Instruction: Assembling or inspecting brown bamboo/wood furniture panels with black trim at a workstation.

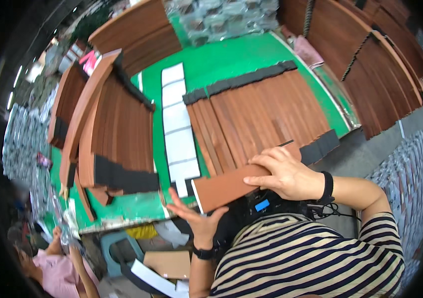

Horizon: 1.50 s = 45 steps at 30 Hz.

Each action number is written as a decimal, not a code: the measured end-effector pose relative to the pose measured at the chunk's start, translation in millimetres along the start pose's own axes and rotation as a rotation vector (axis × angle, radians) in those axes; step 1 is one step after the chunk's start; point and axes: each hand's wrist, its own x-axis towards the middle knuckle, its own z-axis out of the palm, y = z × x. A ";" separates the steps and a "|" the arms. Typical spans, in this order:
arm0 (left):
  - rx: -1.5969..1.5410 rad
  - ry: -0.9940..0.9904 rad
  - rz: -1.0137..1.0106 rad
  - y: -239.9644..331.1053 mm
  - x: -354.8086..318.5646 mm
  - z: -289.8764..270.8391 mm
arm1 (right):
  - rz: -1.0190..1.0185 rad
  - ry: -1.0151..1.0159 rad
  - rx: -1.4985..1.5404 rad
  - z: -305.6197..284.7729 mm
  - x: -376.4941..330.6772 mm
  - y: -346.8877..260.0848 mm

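Note:
A brown, wood-coloured slat [225, 189] with a white edge at its left end lies across in front of my body. My right hand [285, 174] is closed around its right part, thumb on the face and fingers over the far edge. Beside the left end, my left hand [199, 221] is open, fingers spread. Its thumb is close to the slat's lower edge; I cannot tell whether they touch. Just beyond lies a row of brown slats [266, 114] with black ends. To its left runs a strip of white rectangular pieces [179, 141] with dark borders.
The worktable has a green top [231, 59]. Stacked brown slats [124, 134] with black ends stand on the left, more brown boards [380, 84] at the right. Plastic-wrapped bundles [221, 20] sit at the back. A person in pink [65, 270] works lower left, near a blue-grey stool [114, 248].

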 end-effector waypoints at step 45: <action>0.084 -0.312 0.021 1.1 59.1 -9.3 | 0.753 0.474 -0.280 -105.7 33.0 207.2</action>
